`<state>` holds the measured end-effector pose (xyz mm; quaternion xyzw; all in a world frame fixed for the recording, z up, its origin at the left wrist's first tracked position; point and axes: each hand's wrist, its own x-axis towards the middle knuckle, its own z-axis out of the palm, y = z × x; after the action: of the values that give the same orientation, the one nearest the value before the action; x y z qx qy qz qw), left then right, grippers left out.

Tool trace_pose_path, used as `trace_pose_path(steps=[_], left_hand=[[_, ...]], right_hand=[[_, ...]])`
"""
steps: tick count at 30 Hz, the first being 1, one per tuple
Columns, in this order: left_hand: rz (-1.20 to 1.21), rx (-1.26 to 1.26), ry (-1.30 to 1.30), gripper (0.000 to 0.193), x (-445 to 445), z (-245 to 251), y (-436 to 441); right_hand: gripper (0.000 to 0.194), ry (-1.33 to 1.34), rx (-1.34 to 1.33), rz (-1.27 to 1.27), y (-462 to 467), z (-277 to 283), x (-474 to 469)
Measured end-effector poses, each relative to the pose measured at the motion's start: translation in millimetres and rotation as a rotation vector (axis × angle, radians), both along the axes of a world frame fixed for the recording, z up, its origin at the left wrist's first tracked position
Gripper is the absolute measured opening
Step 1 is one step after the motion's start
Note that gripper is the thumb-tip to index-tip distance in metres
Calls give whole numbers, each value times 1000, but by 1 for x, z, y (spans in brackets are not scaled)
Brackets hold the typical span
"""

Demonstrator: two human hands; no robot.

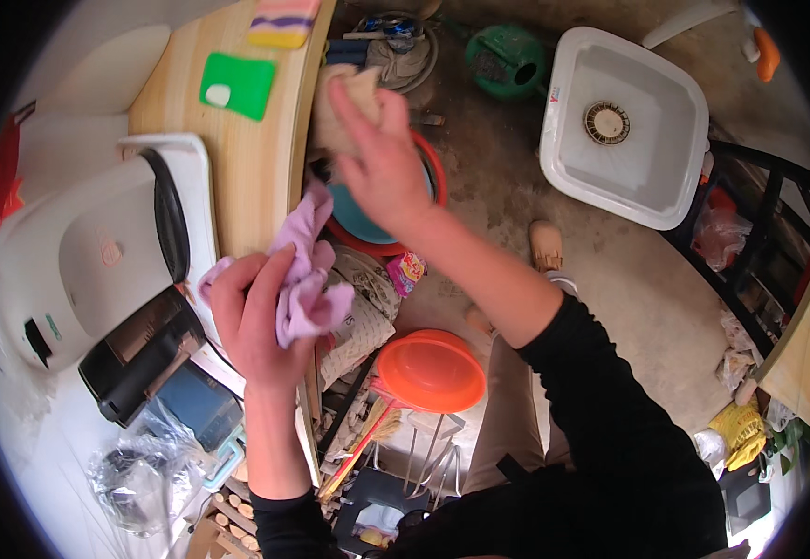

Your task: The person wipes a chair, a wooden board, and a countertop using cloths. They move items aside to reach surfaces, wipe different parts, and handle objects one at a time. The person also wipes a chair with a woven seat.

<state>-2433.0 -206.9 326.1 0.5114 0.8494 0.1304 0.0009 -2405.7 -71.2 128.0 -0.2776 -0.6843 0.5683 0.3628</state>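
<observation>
My left hand (258, 307) grips a crumpled light purple cloth (310, 279) beside the front edge of a pale wooden tabletop (248, 168). Farther up, my right hand (384, 161) is on a beige cloth (335, 115) just off the table's edge; the hand is slightly blurred, and its fingers lie over the cloth. Below this hand stands a red-rimmed basin with a blue inside (363, 213), partly hidden by the hand. On the tabletop lie a green sponge-like piece (238, 84) with a white spot and a striped sponge-like piece (284, 22).
A white basin (622, 182) rests on a black frame (740, 279) at the right. An orange basin (431, 370) is below my arms, near a broom (370, 433). A green watering can (506, 63) stands on the floor. A white appliance (90, 251) sits left.
</observation>
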Motion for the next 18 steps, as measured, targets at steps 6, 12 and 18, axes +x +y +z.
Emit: trace_pose_path(steps=[6, 12, 18], left_hand=[[-99, -36, 108, 50, -26, -36, 1], [-54, -12, 159, 46, -27, -44, -8], [-93, -21, 141, 37, -28, -42, -8]], right_hand=[[74, 22, -582, 66, 22, -72, 0], [68, -96, -102, 131, 77, -44, 16], [73, -86, -137, 181, 44, -21, -1]])
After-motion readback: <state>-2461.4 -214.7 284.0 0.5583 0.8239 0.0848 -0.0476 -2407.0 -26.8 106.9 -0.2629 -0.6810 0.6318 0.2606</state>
